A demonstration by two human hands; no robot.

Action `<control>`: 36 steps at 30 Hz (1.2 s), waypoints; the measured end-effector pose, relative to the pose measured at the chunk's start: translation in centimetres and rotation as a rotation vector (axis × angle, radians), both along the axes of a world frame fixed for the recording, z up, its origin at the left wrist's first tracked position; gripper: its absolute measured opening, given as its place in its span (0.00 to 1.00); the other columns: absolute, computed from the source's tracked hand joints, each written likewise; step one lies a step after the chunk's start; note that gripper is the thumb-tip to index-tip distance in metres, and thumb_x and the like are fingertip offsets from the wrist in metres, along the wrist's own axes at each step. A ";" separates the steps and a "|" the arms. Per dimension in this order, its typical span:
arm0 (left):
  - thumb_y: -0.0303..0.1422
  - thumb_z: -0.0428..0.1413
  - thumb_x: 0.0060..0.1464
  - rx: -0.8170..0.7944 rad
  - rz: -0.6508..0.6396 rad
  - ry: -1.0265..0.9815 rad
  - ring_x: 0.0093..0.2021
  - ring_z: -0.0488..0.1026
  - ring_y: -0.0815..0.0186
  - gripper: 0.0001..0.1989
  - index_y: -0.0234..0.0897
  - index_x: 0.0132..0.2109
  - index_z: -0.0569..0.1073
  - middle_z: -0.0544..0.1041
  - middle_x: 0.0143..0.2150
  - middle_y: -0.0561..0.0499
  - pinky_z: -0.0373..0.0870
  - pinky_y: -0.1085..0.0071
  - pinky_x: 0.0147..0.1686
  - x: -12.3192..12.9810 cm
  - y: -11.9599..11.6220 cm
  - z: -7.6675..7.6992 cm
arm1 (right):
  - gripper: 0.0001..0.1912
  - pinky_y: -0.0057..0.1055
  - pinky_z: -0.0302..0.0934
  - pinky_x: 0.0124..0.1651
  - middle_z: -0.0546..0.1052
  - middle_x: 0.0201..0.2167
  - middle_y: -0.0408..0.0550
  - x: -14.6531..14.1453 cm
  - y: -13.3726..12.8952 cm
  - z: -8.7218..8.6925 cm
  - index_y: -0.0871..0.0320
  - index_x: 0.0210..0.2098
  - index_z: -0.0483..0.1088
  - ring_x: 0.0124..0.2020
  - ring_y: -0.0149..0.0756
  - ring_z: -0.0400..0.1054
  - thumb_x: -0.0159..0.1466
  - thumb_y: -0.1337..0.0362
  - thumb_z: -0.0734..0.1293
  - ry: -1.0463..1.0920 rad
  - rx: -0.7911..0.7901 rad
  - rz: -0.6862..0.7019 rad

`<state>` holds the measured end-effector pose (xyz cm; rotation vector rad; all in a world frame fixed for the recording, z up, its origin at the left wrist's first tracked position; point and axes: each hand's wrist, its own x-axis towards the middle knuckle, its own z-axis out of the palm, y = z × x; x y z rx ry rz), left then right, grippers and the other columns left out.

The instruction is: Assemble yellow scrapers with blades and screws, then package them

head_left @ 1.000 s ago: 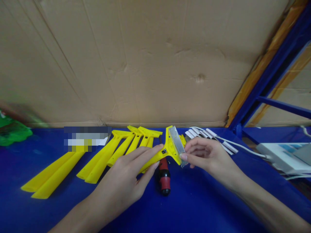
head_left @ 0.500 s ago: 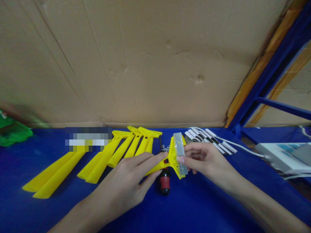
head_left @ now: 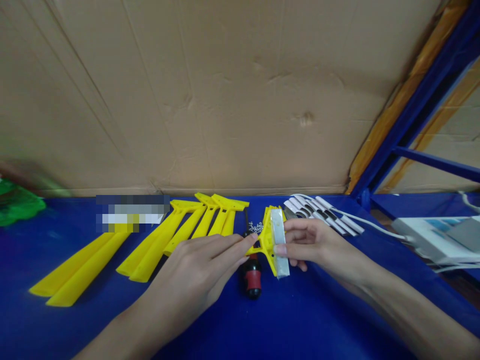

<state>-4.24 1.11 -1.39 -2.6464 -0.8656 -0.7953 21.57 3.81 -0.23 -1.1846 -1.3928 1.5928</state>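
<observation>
My left hand [head_left: 202, 265] is closed around the handle of a yellow plastic scraper [head_left: 266, 245], its wide head pointing right. Across that head lies a flat silvery blade [head_left: 278, 235] that looks partly covered in clear film. My right hand [head_left: 315, 245] pinches this blade from the right, thumb on its near face and fingers behind. Under the scraper, a screwdriver [head_left: 253, 280] with a black and red grip lies on the blue table. Small screws [head_left: 255, 227] are heaped just behind the scraper. Fingertips of my left hand are partly hidden.
Several yellow scraper handles [head_left: 157, 245] lie in a row on the left of the blue table [head_left: 210, 330]. White and black strips [head_left: 322, 215] and a white device with a cable [head_left: 431, 240] are on the right. A cardboard wall [head_left: 225, 100] stands behind; green plastic [head_left: 20, 202] is far left.
The blade has tilted upright and sits straighter along the scraper head. My left hand has shifted slightly right along the handle, its fingers drawn closer together. The view has moved a little.
</observation>
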 end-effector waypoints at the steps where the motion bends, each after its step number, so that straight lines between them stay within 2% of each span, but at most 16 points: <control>1: 0.25 0.54 0.69 -0.003 0.004 -0.001 0.49 0.85 0.57 0.18 0.39 0.63 0.70 0.84 0.56 0.45 0.84 0.58 0.48 0.0 0.0 0.0 | 0.23 0.23 0.57 0.20 0.75 0.19 0.38 0.0 -0.1 0.1 0.58 0.32 0.76 0.19 0.26 0.64 0.44 0.55 0.84 -0.007 0.002 -0.008; 7: 0.26 0.54 0.69 -0.021 0.004 -0.005 0.46 0.85 0.57 0.17 0.39 0.62 0.72 0.84 0.55 0.45 0.85 0.59 0.45 0.2 0.0 -0.1 | 0.21 0.22 0.55 0.19 0.71 0.15 0.38 -0.2 -0.4 0.3 0.59 0.30 0.78 0.17 0.26 0.62 0.50 0.48 0.81 -0.092 0.054 -0.011; 9: 0.26 0.53 0.69 -0.014 0.005 0.001 0.46 0.85 0.56 0.16 0.38 0.60 0.73 0.84 0.55 0.45 0.85 0.58 0.45 0.2 0.0 0.1 | 0.22 0.23 0.54 0.18 0.73 0.17 0.41 -0.1 -0.2 0.4 0.59 0.30 0.78 0.17 0.26 0.63 0.54 0.44 0.78 -0.095 0.082 -0.031; 11: 0.27 0.51 0.71 -0.013 0.028 0.004 0.47 0.85 0.55 0.15 0.37 0.60 0.74 0.85 0.54 0.45 0.85 0.57 0.45 0.1 0.2 0.4 | 0.24 0.24 0.55 0.17 0.78 0.23 0.47 0.3 0.3 0.5 0.59 0.31 0.78 0.17 0.27 0.65 0.59 0.42 0.73 -0.114 0.143 -0.117; 14: 0.30 0.49 0.72 -0.019 0.086 0.010 0.48 0.85 0.54 0.15 0.36 0.59 0.75 0.84 0.55 0.43 0.85 0.56 0.44 -0.3 0.5 0.8 | 0.17 0.29 0.63 0.22 0.82 0.27 0.50 1.2 1.2 0.3 0.58 0.32 0.77 0.21 0.33 0.71 0.62 0.50 0.70 -0.302 0.374 -0.239; 17: 0.31 0.48 0.72 -0.021 0.116 0.041 0.49 0.84 0.54 0.16 0.37 0.59 0.76 0.83 0.56 0.43 0.85 0.56 0.44 -0.9 0.9 1.0 | 0.06 0.32 0.69 0.31 0.84 0.29 0.48 1.8 2.1 -0.2 0.56 0.34 0.78 0.27 0.38 0.77 0.61 0.62 0.68 -0.651 0.631 -0.255; 19: 0.32 0.48 0.72 -0.035 0.130 0.054 0.49 0.84 0.53 0.16 0.37 0.59 0.76 0.84 0.56 0.43 0.85 0.56 0.43 -1.2 1.0 1.0 | 0.06 0.34 0.70 0.34 0.86 0.32 0.47 2.0 2.5 -0.6 0.55 0.36 0.78 0.26 0.38 0.77 0.60 0.66 0.68 -0.821 0.700 -0.254; 25: 0.31 0.48 0.72 -0.048 0.121 0.046 0.49 0.85 0.51 0.16 0.35 0.58 0.77 0.84 0.55 0.43 0.85 0.53 0.43 -0.8 0.9 0.9 | 0.09 0.37 0.72 0.37 0.87 0.35 0.47 1.6 3.2 -1.2 0.54 0.39 0.80 0.29 0.42 0.80 0.59 0.67 0.70 -0.942 0.668 -0.237; 31: 0.31 0.47 0.72 -0.033 0.110 0.026 0.48 0.85 0.52 0.16 0.35 0.57 0.77 0.84 0.55 0.42 0.86 0.53 0.42 -0.5 0.6 0.9 | 0.14 0.42 0.74 0.46 0.88 0.36 0.49 1.5 3.3 -1.3 0.56 0.42 0.81 0.38 0.49 0.83 0.58 0.70 0.69 -0.997 0.648 -0.218; 36: 0.31 0.48 0.73 -0.051 0.103 0.037 0.47 0.85 0.52 0.16 0.35 0.58 0.76 0.84 0.54 0.43 0.86 0.51 0.43 -0.4 0.5 0.9 | 0.19 0.46 0.73 0.46 0.87 0.35 0.53 1.1 3.3 -1.2 0.58 0.46 0.81 0.37 0.53 0.83 0.57 0.72 0.68 -1.052 0.659 -0.276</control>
